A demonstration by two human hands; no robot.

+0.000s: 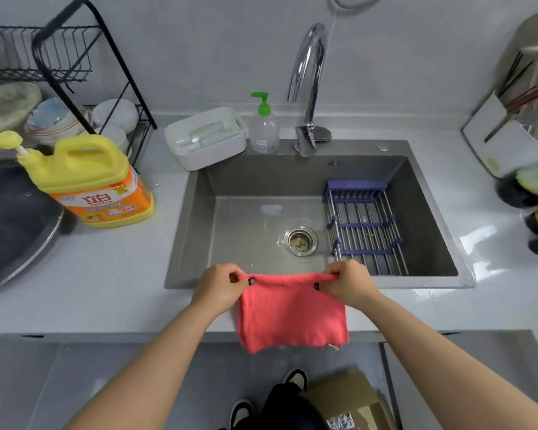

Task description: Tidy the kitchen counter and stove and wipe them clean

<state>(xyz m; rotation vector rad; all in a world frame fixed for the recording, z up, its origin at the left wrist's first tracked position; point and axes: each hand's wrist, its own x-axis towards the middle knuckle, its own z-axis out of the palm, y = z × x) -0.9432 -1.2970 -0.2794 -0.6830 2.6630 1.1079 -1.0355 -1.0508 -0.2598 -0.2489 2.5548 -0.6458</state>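
A red cloth is being pinched at its 2 top corners by the left hand and right hand above the sink edge; it is judged soft, light and limp.

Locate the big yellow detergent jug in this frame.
In the head view the yellow detergent jug stands on the counter left of the sink, in front of the black dish rack and beside a dark pan lid.

Pink cloth soft, matt; sink brushed steel; faucet glossy chrome.
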